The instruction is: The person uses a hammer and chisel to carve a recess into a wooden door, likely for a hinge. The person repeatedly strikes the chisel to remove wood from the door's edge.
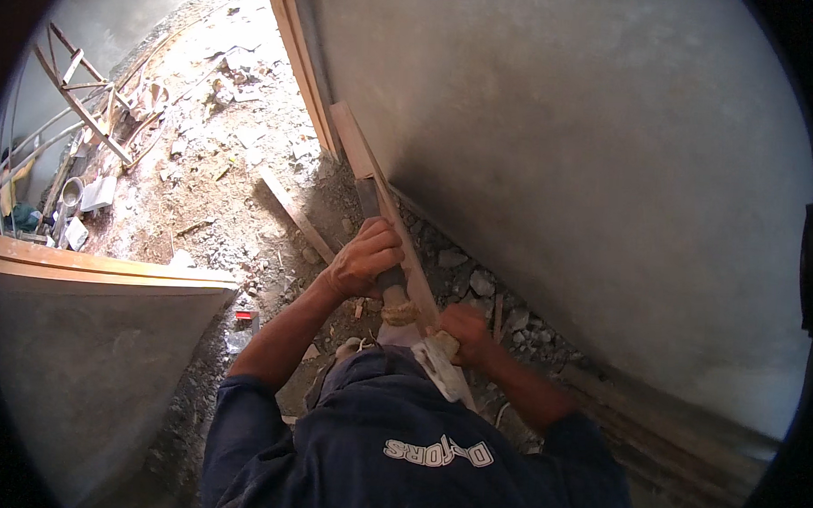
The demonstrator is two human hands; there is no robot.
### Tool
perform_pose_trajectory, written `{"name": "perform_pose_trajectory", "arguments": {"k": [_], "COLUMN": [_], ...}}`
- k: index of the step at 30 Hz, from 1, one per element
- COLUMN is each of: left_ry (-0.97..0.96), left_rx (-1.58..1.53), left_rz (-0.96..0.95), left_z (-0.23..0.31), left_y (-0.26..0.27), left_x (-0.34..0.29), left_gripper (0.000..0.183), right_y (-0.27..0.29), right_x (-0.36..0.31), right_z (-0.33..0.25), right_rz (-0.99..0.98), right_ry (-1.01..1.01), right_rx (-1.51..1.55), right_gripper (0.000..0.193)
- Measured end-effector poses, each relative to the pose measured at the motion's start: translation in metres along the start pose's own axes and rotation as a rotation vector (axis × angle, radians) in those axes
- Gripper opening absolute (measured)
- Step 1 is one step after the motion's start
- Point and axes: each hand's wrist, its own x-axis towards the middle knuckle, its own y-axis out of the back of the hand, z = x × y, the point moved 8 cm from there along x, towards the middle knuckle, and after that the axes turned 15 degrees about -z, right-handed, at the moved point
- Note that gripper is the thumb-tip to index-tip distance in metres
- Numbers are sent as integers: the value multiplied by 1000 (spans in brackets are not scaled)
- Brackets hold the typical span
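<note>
A long, narrow wooden board (pixel 413 259) runs from beside the door frame down toward my body, close to the grey wall. My left hand (pixel 368 255) is closed around a dark, flat tool (pixel 367 197) lying along the board. Its near end is a rounded, light wooden handle (pixel 397 309) with a rough, yellowish tip; the exact kind of tool is unclear. Lower down, my right hand (pixel 465 332) is closed at the board's near part, on a pale, light-coloured piece (pixel 440 355). My fingers hide much of that piece.
A smooth grey wall (pixel 606 189) rises at the right, with rubble (pixel 482 283) along its foot. At left stands a lower wall with an orange-brown wooden edge (pixel 110 268). A loose wooden strip (pixel 293 216) lies on the littered ground. A metal frame (pixel 85 95) leans at the far left.
</note>
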Motion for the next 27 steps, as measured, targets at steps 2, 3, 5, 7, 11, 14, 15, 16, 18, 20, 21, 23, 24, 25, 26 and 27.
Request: {"name": "perform_pose_trajectory", "arguments": {"k": [2,3,5,7,11,14,15,16,18,20,21,23,24,25,26,27], "left_ry": [26,43,485,351,261,381,398,415,451,452,452,573,621,583,545,507], "left_rx": [-32,-61,115,-484,-854,-757,-742,-725,-682,-667,-659,-413,-189,-119,-47,7], "left_rz": [125,216,342,737,1049,955,954,952,935,907,893,771,693,663,639,574], "left_z": [-3,-11,-39,-65,-105,-120,-123,-125,-125,-118,-113,-94,-79,-79,-78,-69], "left_y": [15,28,57,103,151,151,148,145,136,125,120,111,111,102,96,91], "left_x": [0,-2,-6,0,11,12,9,6,11,18,22,23,25,20,15,20], "left_gripper": [35,32,23,11,8,10,11,11,13,13,13,14,16,21,26,25], "right_y": [15,19,28,33,51,54,54,48,35,32,32,33,36,36,39,40], "right_x": [-2,-2,-9,-19,-16,-14,-14,-18,-32,-38,-38,-36,-33,-29,-24,-23], "right_z": [-6,-2,7,19,15,11,8,12,25,27,26,25,23,21,17,15], "right_rz": [140,145,155,219,400,354,335,290,214,232,242,315,349,332,313,304], "right_ry": [97,71,7,-34,-42,-127,-149,-141,-136,-135,-133,-153,-155,-179,-199,-229], "right_rx": [29,39,53,102,189,190,190,209,239,226,220,175,154,183,210,233], "right_gripper": [20,23,36,32,18,17,17,15,31,29,28,15,15,15,15,15]}}
